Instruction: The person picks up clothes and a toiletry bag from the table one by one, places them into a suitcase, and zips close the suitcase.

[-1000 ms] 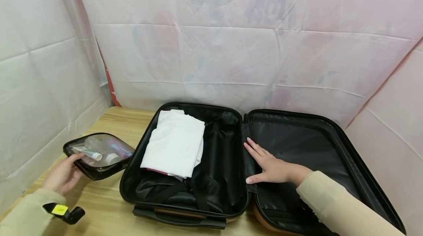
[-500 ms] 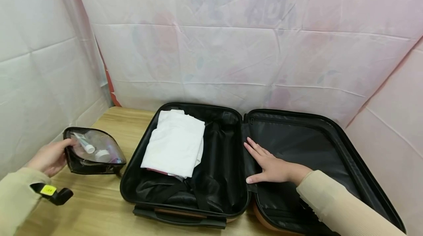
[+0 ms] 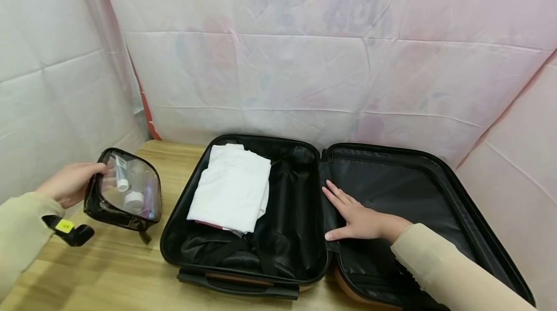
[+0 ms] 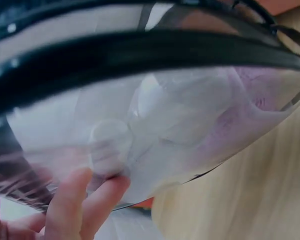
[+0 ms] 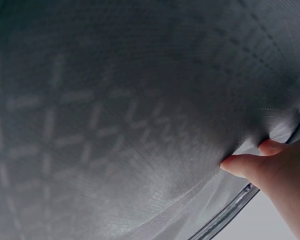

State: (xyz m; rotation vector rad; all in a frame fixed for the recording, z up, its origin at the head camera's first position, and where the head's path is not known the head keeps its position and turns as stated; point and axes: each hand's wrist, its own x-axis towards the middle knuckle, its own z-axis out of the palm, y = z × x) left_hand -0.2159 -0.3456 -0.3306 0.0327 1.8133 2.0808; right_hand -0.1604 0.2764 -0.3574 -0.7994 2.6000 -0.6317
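My left hand [image 3: 71, 183] grips the left end of a clear toiletry bag [image 3: 130, 180] with black trim, its thumb on the top edge. Through the clear side show a white-capped tube [image 3: 121, 173], a white-capped bottle [image 3: 134, 200] and something purple. In the left wrist view, fingers [image 4: 67, 205] press on the bag's clear wall. My right hand [image 3: 361, 221] lies with spread fingers on the black lining of the suitcase's right half [image 3: 391, 185], near the hinge. In the right wrist view its thumb [image 5: 245, 165] dents the fabric.
The suitcase's left half [image 3: 287, 214] lies open on the wooden table [image 3: 109, 277], with folded white clothing [image 3: 230, 187] at its left side. A carry handle [image 3: 237, 288] faces the near edge. White fabric sheets [image 3: 283, 69] hang behind and to both sides.
The toiletry bag has been raised and tilted, its clear side now turned more toward the head camera. My left hand rose with it. My right hand has stayed in place.
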